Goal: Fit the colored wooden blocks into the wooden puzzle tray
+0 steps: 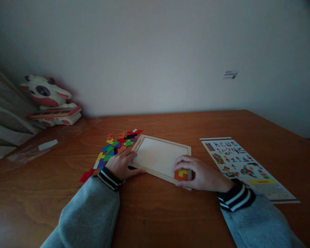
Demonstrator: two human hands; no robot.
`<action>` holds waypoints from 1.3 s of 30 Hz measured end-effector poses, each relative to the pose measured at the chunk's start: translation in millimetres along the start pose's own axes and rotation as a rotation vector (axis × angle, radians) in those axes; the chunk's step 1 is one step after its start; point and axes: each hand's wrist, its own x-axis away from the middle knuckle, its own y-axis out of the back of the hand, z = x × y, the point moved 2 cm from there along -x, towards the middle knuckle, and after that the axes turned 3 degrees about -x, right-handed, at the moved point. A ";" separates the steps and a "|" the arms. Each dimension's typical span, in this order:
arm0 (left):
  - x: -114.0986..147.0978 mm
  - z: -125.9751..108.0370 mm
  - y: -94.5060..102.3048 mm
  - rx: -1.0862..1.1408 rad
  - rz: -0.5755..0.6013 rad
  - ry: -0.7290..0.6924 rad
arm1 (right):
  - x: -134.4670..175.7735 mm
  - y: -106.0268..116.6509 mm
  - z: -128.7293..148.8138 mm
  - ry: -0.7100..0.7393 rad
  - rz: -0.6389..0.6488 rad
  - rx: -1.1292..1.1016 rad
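Observation:
A shallow wooden puzzle tray [157, 154] with a pale base lies slightly turned on the table. My left hand [122, 164] grips its left front corner, the thumb along the front rim and the fingers over the left rim. In the tray's right front corner sit orange and yellow puzzle pieces [181, 174], with a greyish piece at their right. My right hand [198, 174] curves around them, thumb at the front and fingertips at the back; part of the pieces is hidden beneath it. Beside my left hand lie loose, flat puzzle pieces [115, 144] in several colours.
A printed pattern sheet [241, 162] lies on the brown wooden table [155, 213] to the right. At the back left stands a toy cow with a keyboard [54, 103]. Clear tape [23, 156] and a white slip [48, 144] are near the curtain [5, 117]. A wall rises behind.

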 end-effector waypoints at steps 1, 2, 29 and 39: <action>-0.2 0.0 0.0 0.008 0.005 0.003 | 0.0 -0.5 0.2 -0.007 0.001 -0.007; -0.6 0.2 0.3 0.019 0.008 0.004 | 0.2 -1.0 0.0 -0.019 0.000 -0.006; 14.3 33.3 -2.0 0.084 0.051 -0.017 | 14.7 10.5 -43.8 -0.205 -0.118 0.279; 13.6 37.3 -7.4 0.139 -0.015 -0.182 | 11.7 13.2 -34.5 -0.210 -0.138 0.324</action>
